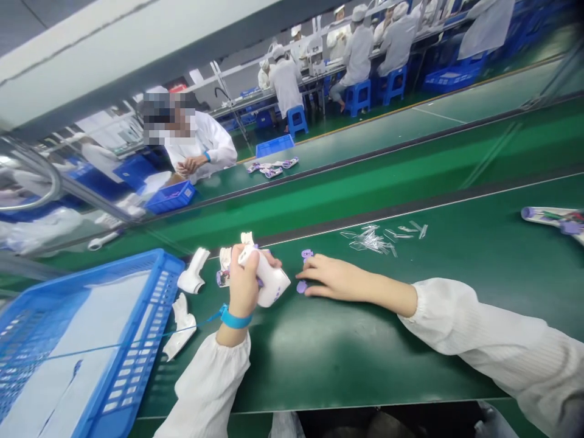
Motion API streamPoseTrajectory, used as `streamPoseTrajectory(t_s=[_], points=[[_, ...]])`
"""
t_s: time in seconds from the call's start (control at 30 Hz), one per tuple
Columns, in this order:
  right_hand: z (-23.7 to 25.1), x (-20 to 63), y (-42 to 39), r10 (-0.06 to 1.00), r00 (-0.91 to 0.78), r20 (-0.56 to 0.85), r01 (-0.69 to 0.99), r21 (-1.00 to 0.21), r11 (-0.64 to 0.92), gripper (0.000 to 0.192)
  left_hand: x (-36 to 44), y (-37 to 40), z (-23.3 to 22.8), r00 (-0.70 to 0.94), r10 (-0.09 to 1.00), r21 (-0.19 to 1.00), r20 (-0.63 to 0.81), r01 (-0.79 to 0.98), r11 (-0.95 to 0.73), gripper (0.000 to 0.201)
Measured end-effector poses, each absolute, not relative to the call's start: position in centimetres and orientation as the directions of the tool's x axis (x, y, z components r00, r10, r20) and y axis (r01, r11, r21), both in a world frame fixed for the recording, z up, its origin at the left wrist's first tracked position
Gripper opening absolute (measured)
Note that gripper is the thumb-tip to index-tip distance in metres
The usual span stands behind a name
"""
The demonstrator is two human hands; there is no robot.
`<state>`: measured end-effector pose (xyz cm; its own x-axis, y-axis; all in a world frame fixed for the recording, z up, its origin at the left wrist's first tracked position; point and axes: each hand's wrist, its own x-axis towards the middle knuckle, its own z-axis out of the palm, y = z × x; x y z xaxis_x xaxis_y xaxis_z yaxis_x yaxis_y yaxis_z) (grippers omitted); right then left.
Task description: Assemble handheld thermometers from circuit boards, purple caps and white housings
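Observation:
My left hand (245, 281) is closed around a white angled plastic housing (272, 281) with small purple marks, held over the green bench. To its right, my right hand (335, 277) reaches low over the bench with its fingers apart. Its fingertips are beside two small purple parts (302, 286), one by the thumb and one by the index finger; whether they touch is unclear. White housing shells (194, 271) lie left of my left hand. Partly hidden behind that hand are more shells and an assembly (222, 278) with purple pieces.
A blue basket (157, 304) lined with white sheets stands at left. Clear plastic slips (371, 239) lie beyond my right hand, and an open housing with wires (556, 218) lies far right. Across the line, a co-worker (201, 143) sits near a blue bin (171, 198).

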<state>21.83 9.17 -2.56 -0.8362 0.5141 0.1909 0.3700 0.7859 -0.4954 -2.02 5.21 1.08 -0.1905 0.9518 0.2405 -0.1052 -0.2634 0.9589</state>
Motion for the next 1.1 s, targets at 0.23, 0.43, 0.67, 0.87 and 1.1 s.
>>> streamPoseTrajectory(t_s=[0.23,0.43,0.67,0.87,1.1], points=[[-4.5,20.8,8.2,0.539,-0.841,0.046,0.478,-0.404,0.78,0.02,-0.2,4.8,-0.8,-0.263,0.955,0.932,0.137,-0.291,-0.214,0.031],[-2.4,22.8,7.9,0.562,-0.821,-0.096,0.54,-0.446,0.714,0.013,2.1,4.7,-1.2,-0.176,0.964,0.917,0.199,-0.312,-0.246,0.027],[-1.7,22.9,7.5,0.57,-0.81,-0.142,0.574,-0.393,0.718,0.023,1.5,4.5,-2.7,-0.136,0.98,0.954,0.144,-0.244,-0.173,0.054],[-3.7,20.7,5.9,0.555,-0.832,0.016,0.497,-0.424,0.757,0.06,-1.9,5.2,-1.8,-0.309,0.927,0.952,0.211,-0.151,-0.267,0.056],[-3.8,21.0,6.7,0.499,-0.866,-0.007,0.442,-0.477,0.76,0.019,-2.3,5.3,-1.5,-0.257,0.96,0.983,0.112,-0.113,-0.145,0.052]])
